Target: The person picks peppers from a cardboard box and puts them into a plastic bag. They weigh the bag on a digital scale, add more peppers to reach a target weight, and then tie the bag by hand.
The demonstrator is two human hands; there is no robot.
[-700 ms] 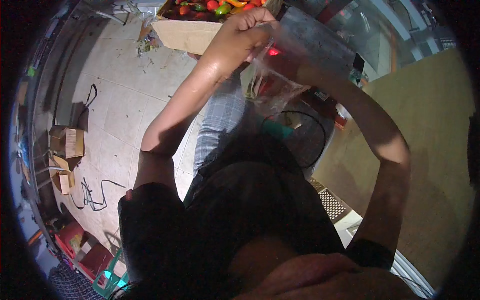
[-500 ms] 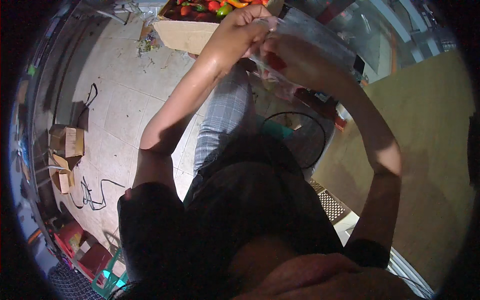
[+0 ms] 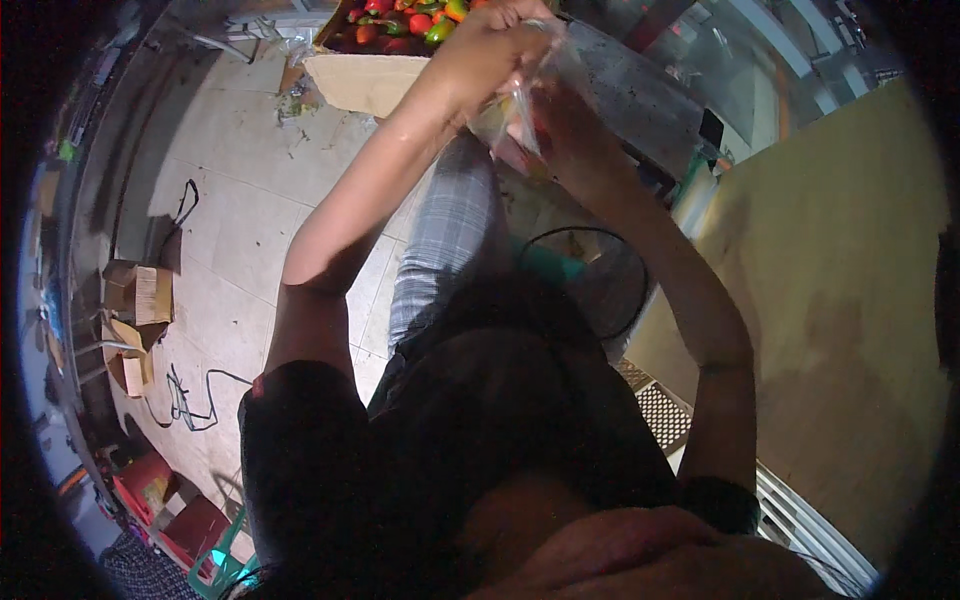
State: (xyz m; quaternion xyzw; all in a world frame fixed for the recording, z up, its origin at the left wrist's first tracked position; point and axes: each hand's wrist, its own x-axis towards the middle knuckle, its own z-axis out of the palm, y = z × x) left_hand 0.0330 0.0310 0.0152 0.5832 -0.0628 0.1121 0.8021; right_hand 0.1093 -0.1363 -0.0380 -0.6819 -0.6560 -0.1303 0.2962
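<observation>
We are clamping our left grip (image 3: 488, 62) on a clear plastic bag (image 3: 522, 112), which is hanging near the cardboard box (image 3: 365, 82) of red and green peppers (image 3: 400, 24). Our right grip (image 3: 575, 132) is sitting at the bag's right side, too dim for us to tell whether it is closing on anything.

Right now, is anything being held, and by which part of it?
A clear plastic bag, held at its upper part by the left hand; shadow and blur hide whether the right hand grips it too.

Peppers (image 3: 420, 22) lie in the box (image 3: 365, 84) ahead.
</observation>
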